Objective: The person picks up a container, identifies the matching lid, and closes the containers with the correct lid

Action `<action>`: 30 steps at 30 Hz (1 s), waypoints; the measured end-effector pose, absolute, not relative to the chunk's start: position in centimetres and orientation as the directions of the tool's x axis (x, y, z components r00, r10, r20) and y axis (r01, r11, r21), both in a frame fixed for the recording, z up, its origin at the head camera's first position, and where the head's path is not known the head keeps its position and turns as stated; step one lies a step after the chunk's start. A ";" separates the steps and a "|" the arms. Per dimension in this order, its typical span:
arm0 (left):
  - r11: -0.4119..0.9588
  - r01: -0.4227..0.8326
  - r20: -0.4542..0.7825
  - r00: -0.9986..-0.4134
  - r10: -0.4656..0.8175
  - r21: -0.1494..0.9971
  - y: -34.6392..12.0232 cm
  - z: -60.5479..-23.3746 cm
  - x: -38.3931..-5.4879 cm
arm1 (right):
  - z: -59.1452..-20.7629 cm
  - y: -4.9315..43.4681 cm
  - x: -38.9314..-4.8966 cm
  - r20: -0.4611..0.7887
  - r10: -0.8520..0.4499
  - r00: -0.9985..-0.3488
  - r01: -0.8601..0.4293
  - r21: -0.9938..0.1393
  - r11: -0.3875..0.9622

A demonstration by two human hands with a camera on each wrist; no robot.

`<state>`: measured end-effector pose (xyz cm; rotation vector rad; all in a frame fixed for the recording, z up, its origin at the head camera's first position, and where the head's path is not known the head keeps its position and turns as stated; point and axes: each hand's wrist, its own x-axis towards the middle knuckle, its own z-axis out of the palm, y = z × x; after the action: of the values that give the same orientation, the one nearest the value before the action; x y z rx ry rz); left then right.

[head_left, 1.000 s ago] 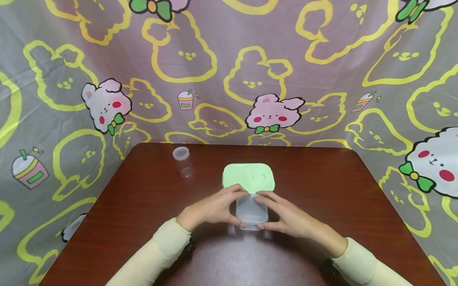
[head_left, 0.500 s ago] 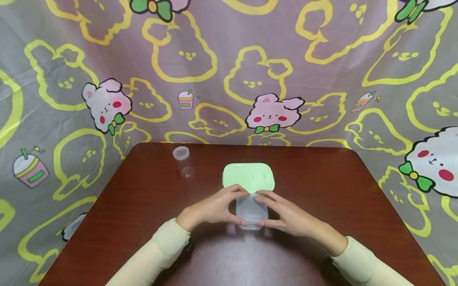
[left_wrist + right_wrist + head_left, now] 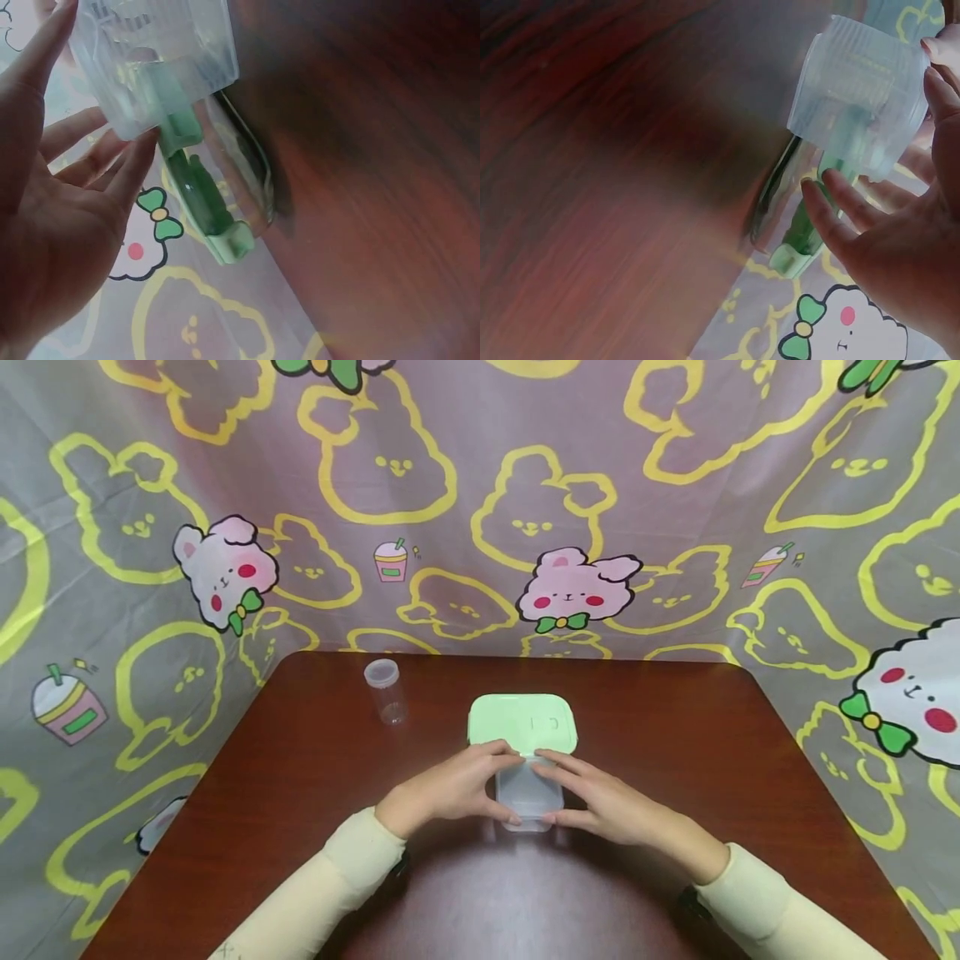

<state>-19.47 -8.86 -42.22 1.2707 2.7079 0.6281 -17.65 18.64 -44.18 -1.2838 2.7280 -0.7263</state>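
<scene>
A small translucent plastic container [image 3: 529, 795] stands in the middle of the table between both hands. My left hand [image 3: 450, 789] grips its left side, thumb at the near edge and fingertips at the far edge. On the opposite side, my right hand [image 3: 626, 803] holds it in the same way. Right behind is a clear lunch box with a light green lid [image 3: 517, 717]; both wrist views show its green clip beyond the small container [image 3: 157, 52]. In the right wrist view, the fingers of the right hand [image 3: 900, 244] reach in front of the lunch box.
A clear round jar [image 3: 389, 700] with a whitish lid stands at the back left of the brown wooden table [image 3: 660, 718]. A patterned cloth [image 3: 465, 485] hangs behind the table and along both sides.
The head view has tilted slightly downward. Both thumbs have shifted a little up at the container's near edge; the container, lunch box and jar stay in place.
</scene>
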 end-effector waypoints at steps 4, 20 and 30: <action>0.609 0.720 0.077 -0.665 0.743 0.333 -8.7 -41.8 -19.4 | -43.9 18.6 -17.8 0.130 -0.737 -0.663 -0.709 -0.425 0.563; 0.573 0.638 0.116 -0.714 0.691 0.514 -10.3 -41.5 -19.3 | -42.3 19.3 -18.1 0.117 -0.708 -0.697 -0.679 -0.427 0.598; 0.631 0.653 0.240 -0.750 0.616 0.420 -12.1 -41.0 -20.4 | -41.1 21.7 -19.4 0.202 -0.619 -0.759 -0.646 -0.342 0.682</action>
<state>-20.40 -12.15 -41.04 1.1311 2.9022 0.7952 -19.39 21.69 -41.07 -1.1089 2.9449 -0.6410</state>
